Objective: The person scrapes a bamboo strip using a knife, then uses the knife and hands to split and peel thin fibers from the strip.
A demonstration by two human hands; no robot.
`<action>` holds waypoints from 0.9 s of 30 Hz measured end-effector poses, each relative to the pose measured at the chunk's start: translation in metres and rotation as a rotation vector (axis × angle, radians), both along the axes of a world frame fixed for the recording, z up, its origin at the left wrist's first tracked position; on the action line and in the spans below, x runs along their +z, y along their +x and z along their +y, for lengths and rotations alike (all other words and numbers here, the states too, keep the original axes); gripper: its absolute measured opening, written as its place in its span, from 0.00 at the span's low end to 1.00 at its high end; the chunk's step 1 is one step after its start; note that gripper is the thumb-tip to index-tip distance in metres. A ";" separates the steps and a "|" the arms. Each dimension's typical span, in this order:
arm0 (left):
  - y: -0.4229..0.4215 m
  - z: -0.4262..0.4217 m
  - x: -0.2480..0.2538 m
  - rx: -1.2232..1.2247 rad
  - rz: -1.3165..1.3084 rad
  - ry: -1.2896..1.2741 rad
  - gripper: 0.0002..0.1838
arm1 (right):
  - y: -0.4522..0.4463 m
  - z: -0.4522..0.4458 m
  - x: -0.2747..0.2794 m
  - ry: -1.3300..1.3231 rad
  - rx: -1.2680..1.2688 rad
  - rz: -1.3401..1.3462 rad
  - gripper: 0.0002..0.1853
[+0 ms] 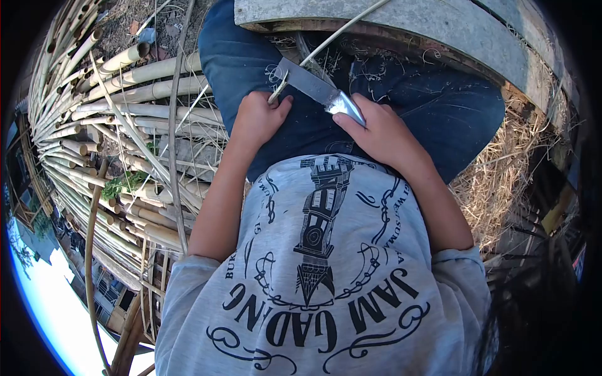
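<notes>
My left hand (pixel 260 118) is closed around the end of a thin bamboo strip (pixel 343 28), above my left thigh. The strip passes by the blade and slants away to the upper right, over a plank edge. In my right hand (pixel 380 128) is a knife (pixel 308 83) with a wide flat blade and a shiny silver handle. Its blade points up and left, and its far end lies against or very close to the strip; exact contact is hard to see. Thin curled shavings (pixel 274 74) cling near the blade tip and lie on my dark trousers (pixel 433 119).
Stacked bamboo poles (pixel 150 94) fill the left side, with long loose sticks (pixel 173 125) across them. A weathered wooden plank surface (pixel 401 25) stands in front of my legs. Straw-like shavings (pixel 495 182) cover the ground at the right.
</notes>
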State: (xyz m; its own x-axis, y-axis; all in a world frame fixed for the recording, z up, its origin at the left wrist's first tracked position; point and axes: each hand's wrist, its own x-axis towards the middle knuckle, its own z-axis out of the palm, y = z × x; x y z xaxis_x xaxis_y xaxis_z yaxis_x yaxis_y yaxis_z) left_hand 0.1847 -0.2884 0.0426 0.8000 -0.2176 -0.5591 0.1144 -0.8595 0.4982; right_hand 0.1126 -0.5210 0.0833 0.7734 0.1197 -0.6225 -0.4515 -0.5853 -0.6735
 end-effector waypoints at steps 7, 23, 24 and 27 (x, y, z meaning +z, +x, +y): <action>-0.012 0.011 0.018 -0.027 -0.032 -0.004 0.21 | -0.014 -0.017 0.006 0.085 -0.126 -0.091 0.20; -0.072 0.126 0.009 -0.116 -0.368 0.242 0.16 | 0.023 -0.125 0.024 -0.361 -0.675 -0.491 0.18; -0.072 0.131 0.006 -0.104 -0.427 0.266 0.14 | 0.022 -0.125 0.020 -0.359 -0.681 -0.476 0.18; -0.065 0.143 -0.004 -0.178 -0.592 0.297 0.11 | 0.022 -0.124 0.013 -0.319 -0.682 -0.447 0.19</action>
State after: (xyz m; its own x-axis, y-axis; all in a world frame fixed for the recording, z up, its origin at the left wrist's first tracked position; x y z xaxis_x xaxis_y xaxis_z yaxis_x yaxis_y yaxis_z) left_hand 0.1193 -0.1458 0.0388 0.9556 -0.2790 -0.0944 -0.2601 -0.9499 0.1734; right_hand 0.1341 -0.6453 0.0961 0.7925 -0.5862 -0.1685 -0.5043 -0.4744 -0.7216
